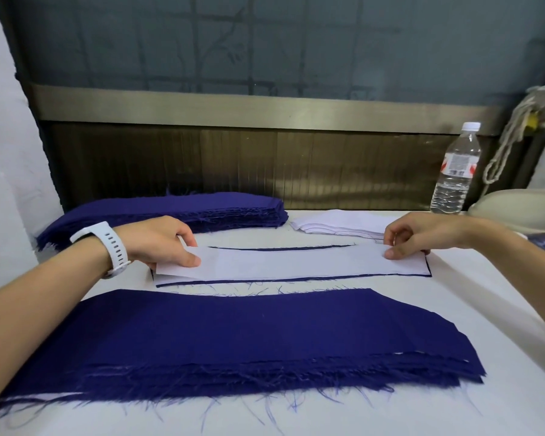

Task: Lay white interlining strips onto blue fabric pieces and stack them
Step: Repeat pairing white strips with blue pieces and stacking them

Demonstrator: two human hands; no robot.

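A white-covered table (453, 404) carries everything. Closest to the person lies the near stack (233, 335) of blue fabric pieces, broad and slightly fanned, its front edge heavily frayed; at the far left sits the thicker far stack (170, 209) of the same cloth. Between them one blue piece (265, 281) lies flat, almost wholly covered by the white interlining strip (290, 262), so only thin dark lines show along its near, far and right edges. Behind its right half is a small pile of white strips (337, 226); a water bottle (453, 174) stands upright at the far right.

The left hand (161, 240), with a white watch (107, 243) on its wrist, pinches the strip's left end, thumb on top; that end looks slightly raised off the blue. The right hand (419, 234) pinches the right end, thumb pressed down, fingers curled.

The step in hand seems to be squaring the strip on its piece. The blue margin looks uneven, so the likeliest fault is a skewed lay: one hand may tug harder or let go first, and the light strip would then slide or drag the piece beneath. The raised left end could settle with a crease; stray frayed threads might get trapped under it. Carrying the pair to a stack could shift the strip again.
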